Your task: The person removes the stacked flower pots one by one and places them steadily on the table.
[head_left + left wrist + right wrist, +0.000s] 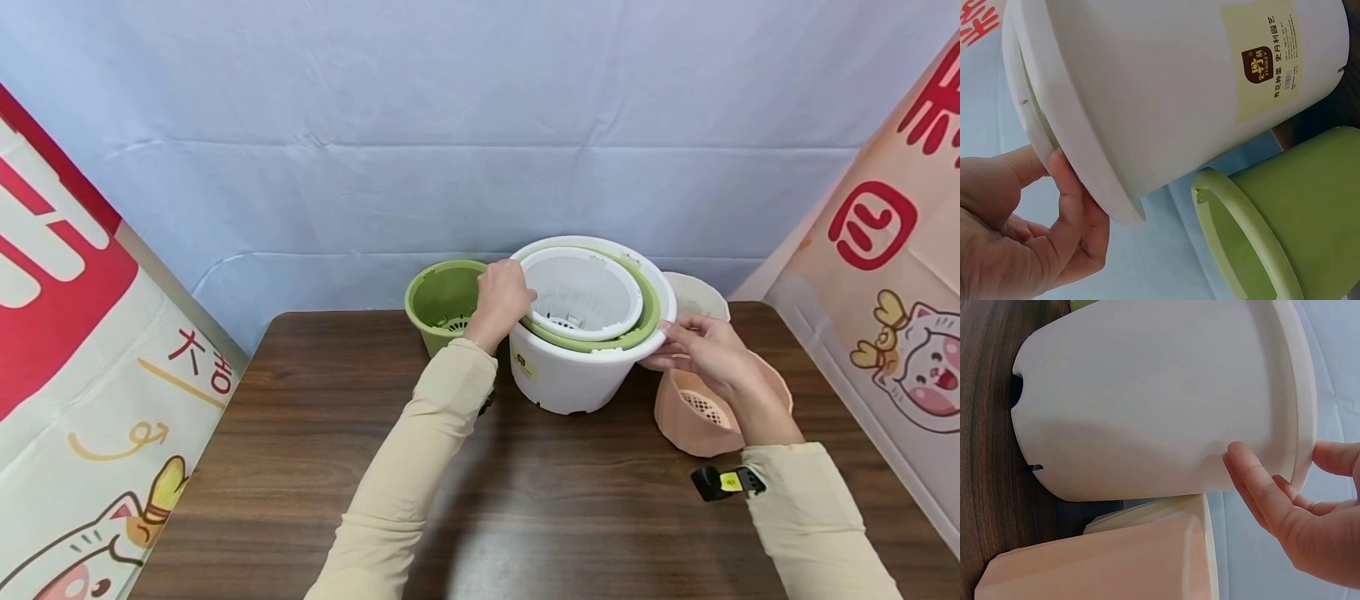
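Observation:
A large white flowerpot [564, 385] stands on the table with a green flowerpot [651, 315] nested in it. Inside the green one sits a smaller white flowerpot [583, 293], its rim showing above the large rim in the left wrist view. My left hand [501, 302] pinches the smaller white pot's rim at the left, its fingertips by the gap between rims. At the right, my right hand [705, 348] holds the large white pot's rim, thumb on top and fingers against the outer wall [1166, 406].
Another green flowerpot [435, 327] stands close by on the left. On the right, a pink pot [686, 421] with a perforated base and a cream pot [697, 292] behind it stand on the brown table [540, 508]. A pale cloth [450, 150] hangs behind.

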Demonstrator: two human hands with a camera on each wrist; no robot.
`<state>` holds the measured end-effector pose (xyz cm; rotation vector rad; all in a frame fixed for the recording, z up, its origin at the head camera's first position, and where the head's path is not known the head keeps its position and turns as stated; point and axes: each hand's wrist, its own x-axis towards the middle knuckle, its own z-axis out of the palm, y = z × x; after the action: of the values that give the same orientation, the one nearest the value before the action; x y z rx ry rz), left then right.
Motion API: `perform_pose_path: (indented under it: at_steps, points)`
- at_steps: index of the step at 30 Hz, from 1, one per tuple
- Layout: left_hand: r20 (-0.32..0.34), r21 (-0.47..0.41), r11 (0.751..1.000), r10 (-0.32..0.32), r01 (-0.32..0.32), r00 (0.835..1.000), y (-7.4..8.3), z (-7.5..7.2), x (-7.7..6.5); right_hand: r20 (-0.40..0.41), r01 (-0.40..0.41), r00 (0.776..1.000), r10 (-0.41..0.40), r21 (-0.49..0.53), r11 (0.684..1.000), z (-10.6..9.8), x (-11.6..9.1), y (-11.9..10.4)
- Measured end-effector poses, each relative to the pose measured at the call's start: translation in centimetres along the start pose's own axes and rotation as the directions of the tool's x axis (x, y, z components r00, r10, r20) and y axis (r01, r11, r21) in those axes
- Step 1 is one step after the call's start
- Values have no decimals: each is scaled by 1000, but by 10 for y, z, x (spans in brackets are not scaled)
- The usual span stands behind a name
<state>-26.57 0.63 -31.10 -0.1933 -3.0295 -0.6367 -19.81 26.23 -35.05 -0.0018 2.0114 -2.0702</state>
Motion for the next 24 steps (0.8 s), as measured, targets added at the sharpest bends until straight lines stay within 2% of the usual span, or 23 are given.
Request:
perform_pose_path:
  at_steps: [17,24]
  points:
    - [-5,-52,998,-19,19,1000,-2,-3,-2,-18,-13,1000,12,-38,999,0,1,0]
    - [30,-78,996,-46,48,998,-3,-7,-2,-11,-4,1000,3,-27,1000,0,1,0]
